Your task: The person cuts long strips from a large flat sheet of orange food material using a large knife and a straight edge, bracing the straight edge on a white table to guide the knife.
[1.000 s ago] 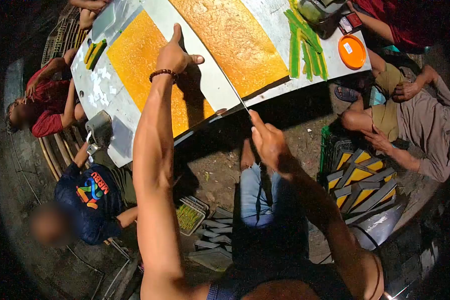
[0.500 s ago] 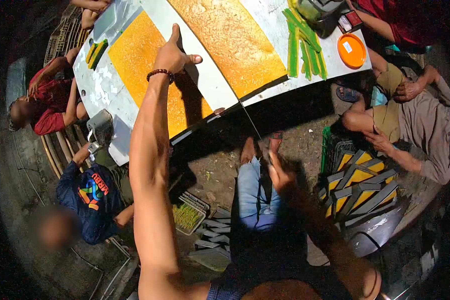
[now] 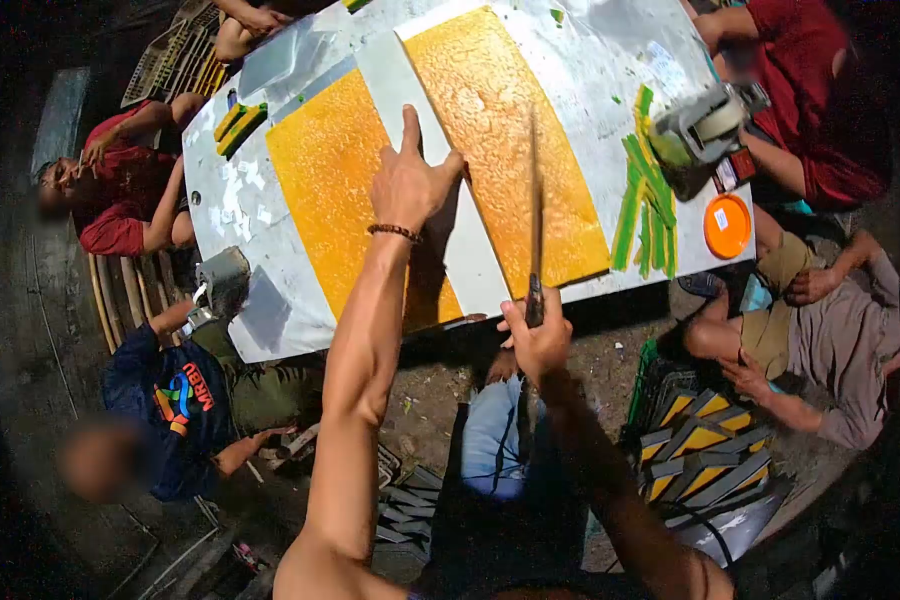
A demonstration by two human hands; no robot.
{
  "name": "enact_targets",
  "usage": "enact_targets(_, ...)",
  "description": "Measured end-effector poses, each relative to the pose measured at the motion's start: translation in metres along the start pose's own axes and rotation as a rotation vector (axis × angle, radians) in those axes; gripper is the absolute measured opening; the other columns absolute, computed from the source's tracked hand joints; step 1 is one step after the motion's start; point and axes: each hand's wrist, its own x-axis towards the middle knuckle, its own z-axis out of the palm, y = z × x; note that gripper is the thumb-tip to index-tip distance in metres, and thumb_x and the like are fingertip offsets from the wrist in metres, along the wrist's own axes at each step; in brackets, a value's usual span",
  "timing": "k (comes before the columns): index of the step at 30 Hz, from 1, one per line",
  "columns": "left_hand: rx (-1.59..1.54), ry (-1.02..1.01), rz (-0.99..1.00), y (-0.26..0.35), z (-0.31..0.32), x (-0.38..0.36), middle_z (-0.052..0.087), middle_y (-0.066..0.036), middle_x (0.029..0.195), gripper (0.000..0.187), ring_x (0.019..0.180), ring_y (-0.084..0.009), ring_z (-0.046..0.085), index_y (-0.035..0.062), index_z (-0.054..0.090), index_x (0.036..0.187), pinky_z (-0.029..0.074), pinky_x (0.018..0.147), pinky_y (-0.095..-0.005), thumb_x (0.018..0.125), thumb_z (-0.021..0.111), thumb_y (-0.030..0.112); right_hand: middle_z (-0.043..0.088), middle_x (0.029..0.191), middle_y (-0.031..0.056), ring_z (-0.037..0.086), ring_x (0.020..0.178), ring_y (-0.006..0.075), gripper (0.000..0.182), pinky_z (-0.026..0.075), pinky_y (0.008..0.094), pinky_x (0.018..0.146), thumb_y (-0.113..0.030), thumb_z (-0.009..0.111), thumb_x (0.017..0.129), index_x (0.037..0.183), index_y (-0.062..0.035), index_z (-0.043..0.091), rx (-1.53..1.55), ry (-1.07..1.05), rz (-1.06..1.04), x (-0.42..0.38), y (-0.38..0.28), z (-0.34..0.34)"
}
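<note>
Left hand (image 3: pixel 410 185) spread flat on white strip (image 3: pixel 440 190) between 2 orange slabs (image 3: pixel 510 130), long knife (image 3: pixel 534 220) gripped in closed right hand (image 3: pixel 536 338), blade laid over right slab.

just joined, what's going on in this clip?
A person stands over a white table that carries two large orange-yellow slabs. The left hand lies flat at the inner edge of the left orange-yellow slab, on the bare strip between the two. The right hand grips a long thin knife whose blade lies along the right orange-yellow slab. Green strips and a round orange lid sit at the table's right end. Other people sit around it.
</note>
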Motion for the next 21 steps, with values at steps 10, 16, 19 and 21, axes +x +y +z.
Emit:
enact_targets(10,-0.147,-0.053,-0.065,0.063,0.008,0.003,0.058,-0.034,0.114,0.096,0.098,-0.0501,0.064,0.0156,0.030,0.159,0.054,0.083,-0.0545,0.082,0.067,0.059,0.067,0.085,0.0123,0.068,0.065,0.0178,0.030,0.057,0.0310,0.047,-0.012,0.069,0.097,0.112,-0.0009,0.045,0.104,0.055,-0.017,0.028,-0.011,-0.054)
enact_targets(16,-0.159,-0.047,-0.062,0.063,0.017,0.007,0.058,-0.031,0.110,0.096,0.093,-0.0477,0.066,0.0156,0.030,0.159,0.054,0.077,-0.0534,0.081,0.067,0.058,0.067,0.088,0.0126,0.068,0.064,0.0174,0.028,0.057,0.0300,0.047,-0.012,0.069,0.097,0.108,-0.0015,0.046,0.118,0.030,-0.026,0.036,-0.014,-0.055)
enact_targets(19,-0.151,0.000,-0.046,0.061,0.020,0.007,0.058,-0.030,0.109,0.097,0.092,-0.0465,0.066,0.0153,0.031,0.159,0.054,0.076,-0.0534,0.081,0.068,0.058,0.066,0.087,0.0122,0.067,0.064,0.0174,0.028,0.057,0.0299,0.047,-0.012,0.069,0.097,0.109,-0.0015,0.046,0.123,0.020,-0.030,0.036,-0.012,-0.053)
enact_targets(21,-0.147,-0.017,-0.052,0.061,0.019,0.007,0.058,-0.030,0.109,0.097,0.092,-0.0462,0.066,0.0150,0.031,0.159,0.054,0.075,-0.0536,0.080,0.068,0.058,0.066,0.087,0.0122,0.067,0.064,0.0173,0.028,0.057,0.0299,0.047,-0.012,0.069,0.097,0.108,-0.0016,0.046,0.128,0.024,-0.033,0.036,-0.014,-0.053)
